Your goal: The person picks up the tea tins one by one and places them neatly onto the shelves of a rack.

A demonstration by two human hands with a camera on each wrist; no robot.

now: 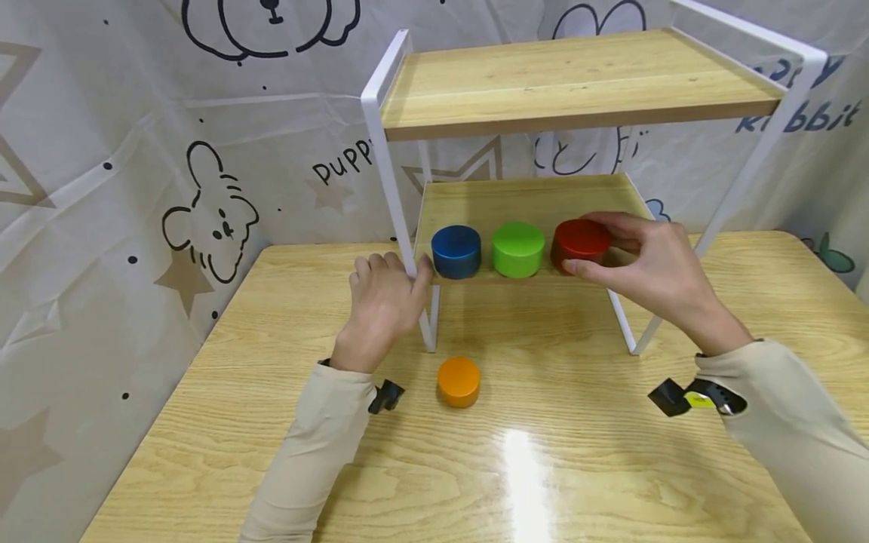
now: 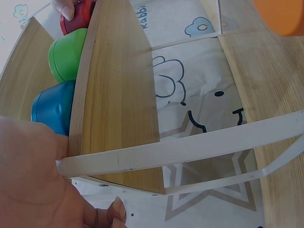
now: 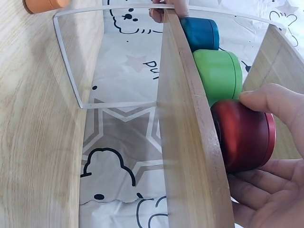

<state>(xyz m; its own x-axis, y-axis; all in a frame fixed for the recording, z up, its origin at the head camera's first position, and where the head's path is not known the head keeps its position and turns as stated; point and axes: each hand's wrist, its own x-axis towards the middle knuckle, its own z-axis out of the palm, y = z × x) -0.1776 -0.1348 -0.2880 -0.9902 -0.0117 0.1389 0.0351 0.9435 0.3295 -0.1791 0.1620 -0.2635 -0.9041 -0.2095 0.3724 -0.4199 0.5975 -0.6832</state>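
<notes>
My right hand (image 1: 655, 260) holds a red round tin (image 1: 582, 243) between thumb and fingers, at the right of the lower shelf (image 1: 529, 192). In the right wrist view the thumb lies on one side of the red tin (image 3: 244, 135), with fingers on the other. A green round tin (image 1: 518, 250) and a blue round tin (image 1: 456, 253) stand left of it in a row along the front edge. My left hand (image 1: 385, 298) grips the rack's white left post (image 1: 391, 177) at the lower shelf's corner, near the blue tin.
An orange round tin (image 1: 459, 382) stands on the wooden table (image 1: 258, 422) in front of the rack. The rack's upper board (image 1: 577, 79) hangs over the lower shelf. Behind is a printed cloth (image 1: 88, 196) with animal drawings.
</notes>
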